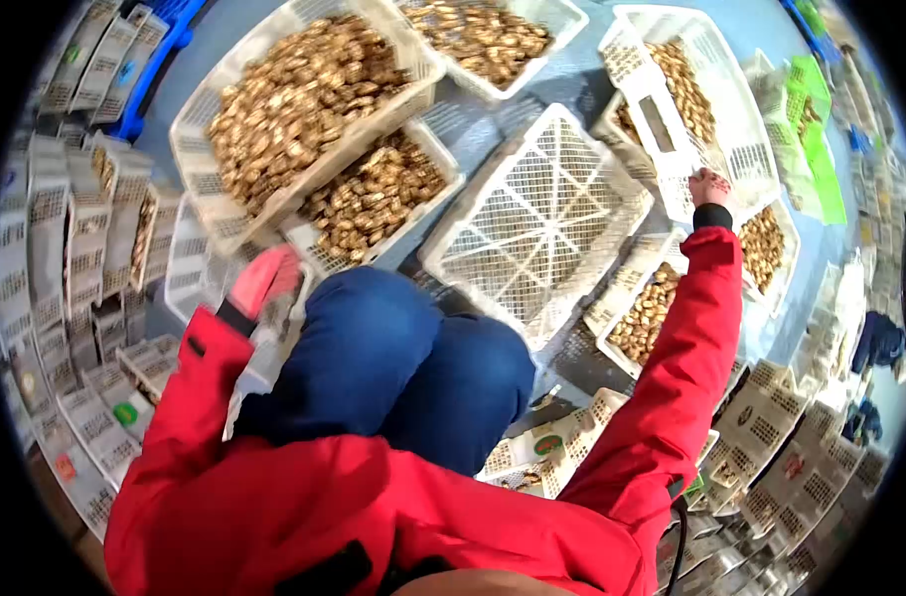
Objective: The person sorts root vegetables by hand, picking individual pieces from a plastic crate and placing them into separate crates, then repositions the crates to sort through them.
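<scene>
My right hand (pixel 709 187) reaches far forward. Its fingers are closed on the near rim of a tilted white plastic crate (pixel 746 119), which holds some shiny golden-brown pieces (pixel 686 94), perhaps shellfish. My left hand (pixel 264 283) is slightly blurred, its fingers stretched out. It is over a white basket (pixel 200 268) beside my left knee, with nothing visible in it. Ahead of that hand, a large crate (pixel 190 164) heaped with the same pieces rests partly over a smaller filled basket (pixel 443 159).
A white crate (pixel 557 144) with a lattice base lies in front of my knees. Other filled baskets stand at the top (pixel 567 20) and right (pixel 612 318). A bright green bag or liner (pixel 826 169) is at far right. Stacked crates (pixel 85 219) line both sides.
</scene>
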{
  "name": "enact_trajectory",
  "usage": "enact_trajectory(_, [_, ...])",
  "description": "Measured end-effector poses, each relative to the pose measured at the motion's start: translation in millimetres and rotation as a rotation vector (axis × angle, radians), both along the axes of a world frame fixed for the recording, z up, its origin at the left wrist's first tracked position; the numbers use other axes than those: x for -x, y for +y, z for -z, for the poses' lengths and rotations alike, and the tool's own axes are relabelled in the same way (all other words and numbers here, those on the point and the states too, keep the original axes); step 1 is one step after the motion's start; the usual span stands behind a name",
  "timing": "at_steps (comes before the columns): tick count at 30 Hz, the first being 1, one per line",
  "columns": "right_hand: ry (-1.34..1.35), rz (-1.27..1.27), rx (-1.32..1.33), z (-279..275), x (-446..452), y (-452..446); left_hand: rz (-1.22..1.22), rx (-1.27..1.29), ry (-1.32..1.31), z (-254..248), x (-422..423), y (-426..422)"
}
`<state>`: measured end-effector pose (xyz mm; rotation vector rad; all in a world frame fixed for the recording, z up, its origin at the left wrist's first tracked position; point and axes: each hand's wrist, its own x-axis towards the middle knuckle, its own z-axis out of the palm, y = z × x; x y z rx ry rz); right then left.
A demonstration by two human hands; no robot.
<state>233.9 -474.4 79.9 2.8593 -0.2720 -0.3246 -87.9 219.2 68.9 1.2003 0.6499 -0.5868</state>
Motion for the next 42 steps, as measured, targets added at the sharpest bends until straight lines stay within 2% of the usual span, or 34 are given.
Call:
enact_trajectory(1, [0.000, 0.049, -0.030, -6, 7, 22, -0.027, -0.070, -0.044, -26, -24, -26])
enact_trajectory(3, [-0.095, -0.032, -0.115, -1, 19, 46, 0.064, -0.091, -0.154, -29, -57, -37])
enact_trajectory(4, [-0.087, -0.031, -0.107, -23, 39, 77, -0.064, -0.099, -0.070, -28, -68, -44])
enact_trajectory(5, [-0.087, -0.026, -0.091, -50, 61, 117, -0.057, -0.025, -0.068, -17, -76, -40])
enact_trajectory(7, [-0.071, -0.210, -0.181, -33, 97, 148, 0.055, 0.083, -0.161, -28, -79, -58])
enact_trajectory(8, [-0.047, -0.218, -0.274, -26, 122, 173, 0.083, 0.084, -0.114, -32, -81, -72])
enact_trajectory(9, [0.013, -0.214, -0.518, -9, 137, 195, 0.171, 0.129, -0.186, -33, -81, -84])
enact_trajectory(10, [0.096, -0.241, -0.478, -47, 165, 244, 0.208, 0.128, -0.196, -28, -85, -99])
enact_trajectory(11, [0.150, -0.150, -0.706, -26, 180, 267, 0.245, 0.127, -0.201, -21, -86, -114])
enact_trajectory(12, [0.113, -0.218, -0.953, -13, 195, 287, 0.299, 0.171, -0.272, 7, -88, -121])
enact_trajectory(13, [0.257, -0.082, -1.266, -3, 205, 309, 0.357, 0.237, -0.309, 7, -90, -132])
enact_trajectory(14, [0.258, -0.066, -1.323, -21, 215, 324, 0.332, 0.244, -0.285, 11, -91, -139])
enact_trajectory(15, [0.125, -0.134, -0.998, -67, 228, 328, 0.299, 0.246, -0.253, 13, -86, -145])
enact_trajectory(16, [0.004, -0.166, -1.053, -53, 232, 318, 0.349, 0.243, -0.420, -9, -78, -146])
enact_trajectory(17, [-0.125, -0.197, -1.101, -34, 230, 298, 0.344, 0.143, -0.525, 10, -73, -140])
enact_trajectory(18, [-0.090, -0.021, -1.150, -29, 231, 273, 0.334, 0.033, -0.624, 29, -67, -134])
enact_trajectory(20, [-0.020, 0.379, -1.350, -8, 239, 211, 0.336, 0.012, -0.195, 4, -60, -129])
enact_trajectory(21, [0.006, 0.596, -1.498, 10, 238, 176, 0.336, -0.189, -0.233, 6, -56, -133])
enact_trajectory(23, [-0.238, 0.432, -1.012, 40, 242, 118, 0.325, -0.201, -0.527, 42, -64, -141])
enact_trajectory(24, [-0.371, 0.462, -1.115, 13, 249, 124, 0.418, -0.090, -0.540, 15, -70, -152])
enact_trajectory(25, [-0.505, 0.497, -1.215, -17, 258, 131, 0.404, -0.074, -0.508, 31, -76, -155])
enact_trajectory(26, [-0.700, 0.344, -1.154, -8, 260, 120, 0.441, -0.202, -0.459, 26, -77, -161])
enact_trajectory(27, [-0.634, 0.477, -1.066, -30, 272, 128, 0.477, -0.327, -0.415, 21, -81, -168])
enact_trajectory(28, [-0.616, 0.525, -1.071, -4, 278, 118, 0.485, -0.345, -0.391, 38, -85, -171])
enact_trajectory(29, [-0.596, 0.573, -1.075, 22, 285, 108, 0.418, -0.261, -0.414, 55, -84, -170])
enact_trajectory(30, [-0.549, 0.561, -0.905, 15, 300, 128, 0.353, -0.179, -0.435, 73, -82, -167])
enact_trajectory(31, [-0.527, 0.630, -0.764, 100, 310, 105, 0.288, -0.100, -0.454, 82, -80, -165])
enact_trajectory(33, [-0.712, 0.726, -1.062, 64, 315, 145, 0.308, -0.098, -0.409, 75, -76, -167])
enact_trajectory(35, [-0.585, 0.780, -0.912, 47, 310, 151, 0.334, -0.131, -0.418, 79, -80, -163])
enact_trajectory(36, [-0.592, 0.801, -0.983, 52, 314, 149, 0.233, -0.099, -0.445, 79, -76, -169])
enact_trajectory(38, [-0.619, 0.831, -1.129, 61, 312, 144, 0.264, -0.110, -0.444, 74, -75, -170])
enact_trajectory(40, [-0.664, 0.760, -1.098, 67, 311, 142, 0.261, -0.123, -0.443, 75, -75, -169])
enact_trajectory(41, [-0.685, 0.729, -1.081, 69, 314, 140, 0.362, -0.263, -0.482, 75, -78, -166])
enact_trajectory(42, [-0.752, 0.704, -1.127, 74, 310, 141, 0.323, -0.195, -0.455, 73, -78, -167])
